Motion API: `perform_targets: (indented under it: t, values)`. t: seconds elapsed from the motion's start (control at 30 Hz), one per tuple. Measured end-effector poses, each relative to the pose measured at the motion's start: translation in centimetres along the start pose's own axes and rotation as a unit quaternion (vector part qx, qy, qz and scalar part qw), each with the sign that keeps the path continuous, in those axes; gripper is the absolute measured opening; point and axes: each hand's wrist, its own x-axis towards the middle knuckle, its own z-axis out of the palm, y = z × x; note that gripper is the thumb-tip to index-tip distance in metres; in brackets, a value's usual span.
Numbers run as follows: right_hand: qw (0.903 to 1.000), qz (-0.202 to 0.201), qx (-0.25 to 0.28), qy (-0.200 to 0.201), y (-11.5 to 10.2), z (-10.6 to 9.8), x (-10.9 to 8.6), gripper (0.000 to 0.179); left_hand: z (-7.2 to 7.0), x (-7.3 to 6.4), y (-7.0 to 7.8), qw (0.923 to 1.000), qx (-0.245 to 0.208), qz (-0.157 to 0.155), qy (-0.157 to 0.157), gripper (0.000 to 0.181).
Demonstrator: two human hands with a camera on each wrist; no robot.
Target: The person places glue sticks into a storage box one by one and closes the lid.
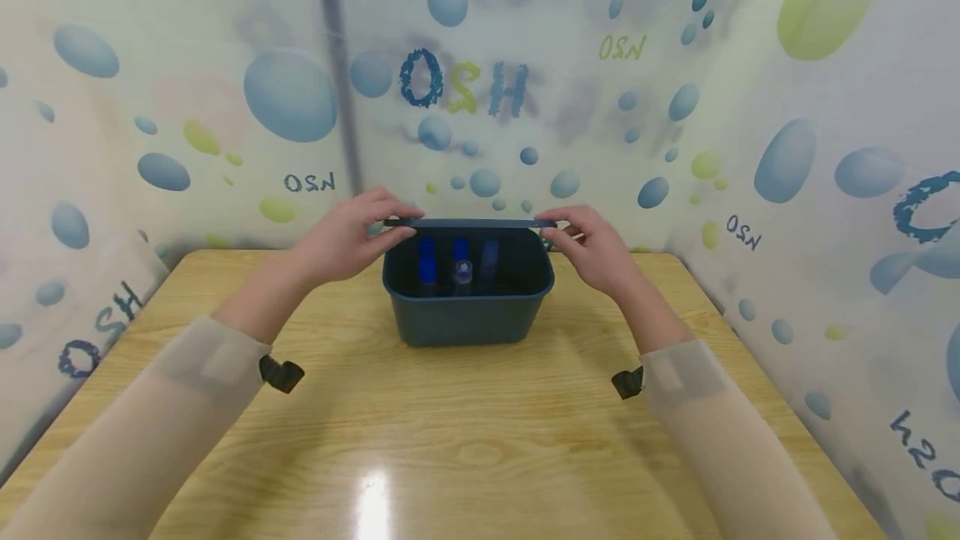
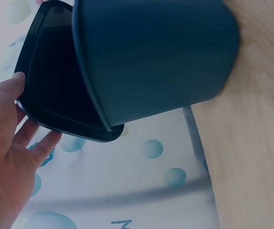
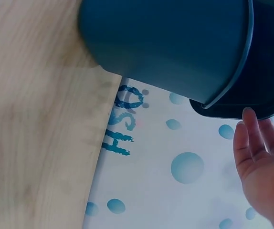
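A dark blue-green plastic bin (image 1: 468,319) stands upright on the table. Over its far rim a matching flat lid (image 1: 472,223) is held up, tilted, leaving the bin's near part uncovered. My left hand (image 1: 348,236) pinches the lid's left end, thumb on the near side and fingers beyond it, as the left wrist view shows. At the lid's right end, my right hand (image 1: 592,248) grips it between thumb and fingers. Inside the bin are several small items with blue parts (image 1: 427,269) and a clear bottle (image 1: 462,273); their lower parts are in shadow.
The light wooden table (image 1: 465,440) stretches in front of and beside the bin. Close behind it and on both sides hangs a pale curtain (image 1: 480,140) printed with drops and letters. Dark wrist cameras (image 1: 282,374) sit at both cuffs.
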Motion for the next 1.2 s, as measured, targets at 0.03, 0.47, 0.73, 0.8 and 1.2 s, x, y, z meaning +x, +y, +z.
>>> perform_targets:
  t: [0.03,0.47,0.73,0.8,1.2]
  values:
    - [1.0000,-0.003,-0.001,-0.004,0.1,0.1,-0.2,0.037,0.1,-0.2,0.1,1.0000,0.001,0.003,0.000,0.028]
    - [0.9987,-0.050,0.013,0.007,0.4,1.8,-3.5,0.029,2.2,-3.4,0.5,0.9996,-0.006,0.019,0.018,0.026]
    - [0.9977,-0.050,0.044,-0.011,0.7,2.8,-4.7,0.028,3.4,-5.0,0.5,0.9983,0.000,0.033,0.047,0.030]
    - [0.9973,-0.054,0.048,-0.014,0.8,2.9,-4.9,0.028,3.6,-5.4,0.5,0.9980,0.000,0.036,0.051,0.030]
    - [0.9960,-0.074,0.050,-0.013,1.6,3.6,-5.6,0.025,4.5,-6.5,0.8,0.9948,-0.004,0.068,0.076,0.031]
